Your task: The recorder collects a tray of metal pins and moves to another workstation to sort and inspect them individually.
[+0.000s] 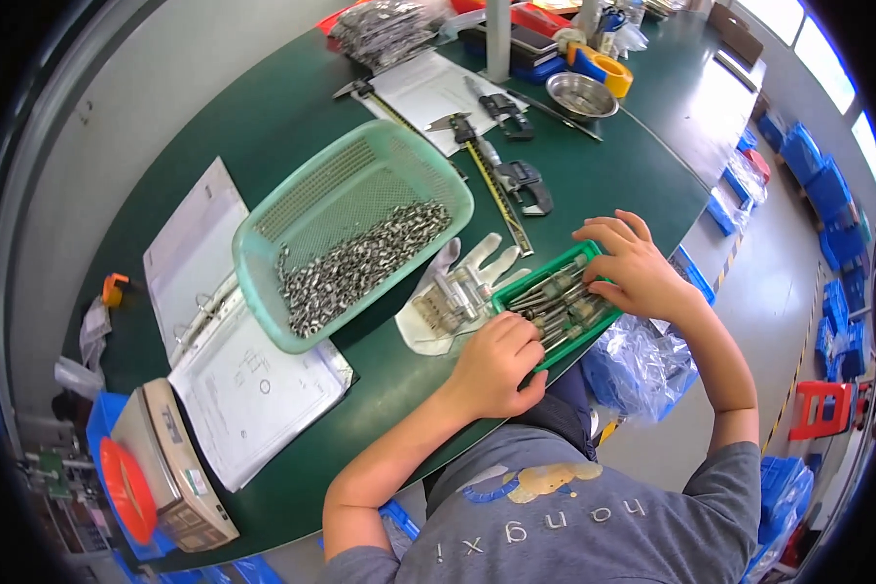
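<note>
A small green tray [584, 343] full of slim metal rods with thicker grips, perhaps plug gauges [555, 307], lies at the table's near edge. My left hand [496, 368] grips its near left side, fingers bent over the wall and thumb outside. Over the tray's right end is my right hand [638, 271], fingers apart and curved, fingertips at the rim and the rods. Whether it touches a rod is hard to see. Left of the tray lies a white glove [420, 329] with several clear small tubes [456, 297] on it.
A pale green mesh basket [263, 243] holds many small metal parts [360, 273]. Calipers [492, 180] and a micrometer [526, 185] lie beyond the glove. An open binder [253, 389], a scale [180, 467], a metal bowl [582, 95] and yellow tape [608, 73] stand around.
</note>
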`<action>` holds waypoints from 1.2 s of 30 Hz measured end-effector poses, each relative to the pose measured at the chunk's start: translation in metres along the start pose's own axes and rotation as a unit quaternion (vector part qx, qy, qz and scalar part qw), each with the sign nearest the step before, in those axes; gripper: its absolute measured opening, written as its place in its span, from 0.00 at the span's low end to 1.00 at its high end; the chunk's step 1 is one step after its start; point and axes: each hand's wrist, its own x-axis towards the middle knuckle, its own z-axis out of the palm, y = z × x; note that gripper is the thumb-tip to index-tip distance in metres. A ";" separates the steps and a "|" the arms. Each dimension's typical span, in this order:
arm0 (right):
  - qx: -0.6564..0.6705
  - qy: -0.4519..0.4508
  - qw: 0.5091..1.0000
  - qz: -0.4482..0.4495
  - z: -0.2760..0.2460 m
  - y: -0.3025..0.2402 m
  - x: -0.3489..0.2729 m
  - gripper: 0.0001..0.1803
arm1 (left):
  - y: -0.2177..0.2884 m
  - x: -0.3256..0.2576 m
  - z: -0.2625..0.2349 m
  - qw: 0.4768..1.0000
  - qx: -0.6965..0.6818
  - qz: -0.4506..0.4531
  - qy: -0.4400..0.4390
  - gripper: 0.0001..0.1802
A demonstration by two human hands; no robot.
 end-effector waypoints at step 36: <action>-0.088 0.122 0.960 0.236 0.036 -0.040 0.012 0.12 | -0.026 0.079 -0.059 0.681 -0.642 -0.263 0.234 0.19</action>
